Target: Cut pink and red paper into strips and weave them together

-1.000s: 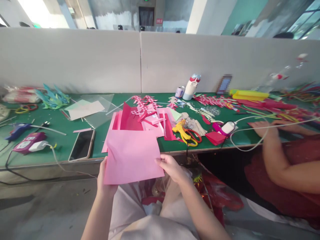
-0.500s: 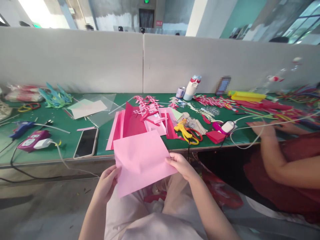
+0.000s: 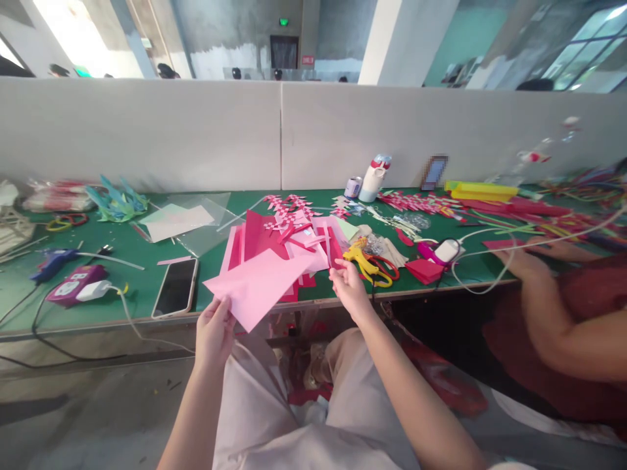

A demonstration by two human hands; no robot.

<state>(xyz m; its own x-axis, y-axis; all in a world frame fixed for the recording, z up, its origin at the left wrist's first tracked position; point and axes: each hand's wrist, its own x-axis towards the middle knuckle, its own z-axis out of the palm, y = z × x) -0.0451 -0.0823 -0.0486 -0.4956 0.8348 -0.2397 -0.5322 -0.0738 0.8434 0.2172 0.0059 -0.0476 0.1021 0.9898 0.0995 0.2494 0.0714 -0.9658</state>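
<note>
A sheet of pink paper (image 3: 262,284) is pinched at its lower left edge by my left hand (image 3: 215,326), tilted over the table's front edge. My right hand (image 3: 350,287) is just off the sheet's right end, its fingers loosely apart and nothing seen in them. Beneath the sheet lie red and pink papers and strips (image 3: 252,228). Woven pink-and-white paper pieces (image 3: 291,207) rest behind them. To the right of my right hand are yellow-handled scissors (image 3: 382,274) and a yellow tool (image 3: 361,258).
On the left are a phone (image 3: 175,290), a purple power strip (image 3: 76,284) and a blue glue gun (image 3: 56,262). A white bottle (image 3: 375,179) and a small can (image 3: 353,187) stand near the partition (image 3: 196,130). A co-worker's hands (image 3: 519,258) are at the right.
The pink sheet has risen toward the table and turned, its far right corner now over the papers. My right hand has let go of its edge and moved up. My left hand still pinches it.
</note>
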